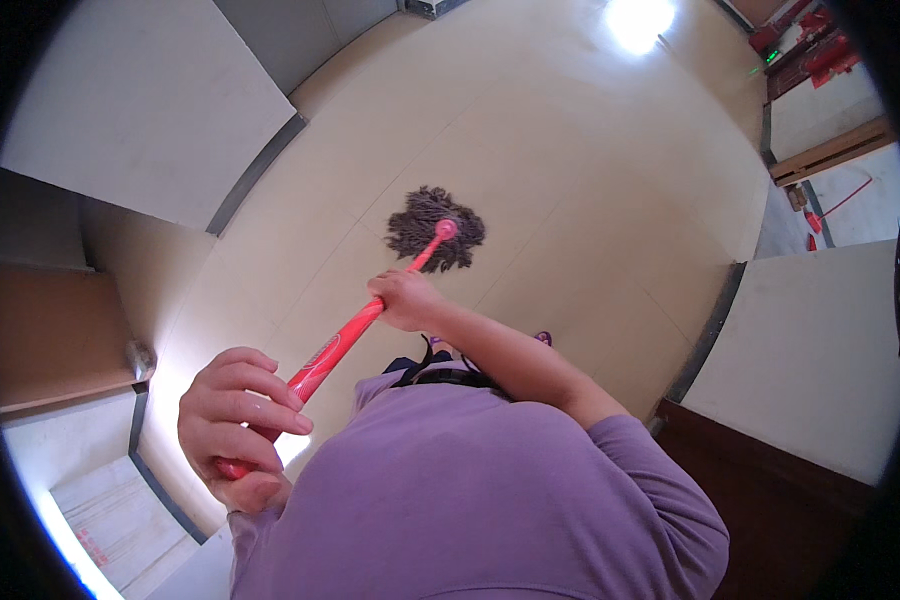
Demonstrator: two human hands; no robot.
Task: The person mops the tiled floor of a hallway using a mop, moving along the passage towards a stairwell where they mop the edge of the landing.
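A string mop with a red handle [332,358] slants away from me, from lower left to the middle of the view. Around the upper end of the handle, near my chest, curl the fingers of my left hand [236,420]. Farther down, my right hand [409,300] grips the handle about midway, that arm reaching across my front. The dark grey-brown mop head [412,225] lies spread on the beige tiled floor [570,195], ahead of my feet. A round pink-red socket [446,229] joins handle and strands.
White walls with dark baseboards [259,176] border the floor on both sides. A brown door [52,337] stands at left. Through an opening at right are a red long-handled tool [844,202] and a brown door frame [832,150]. Dark red furniture or panelling [765,465] is at lower right.
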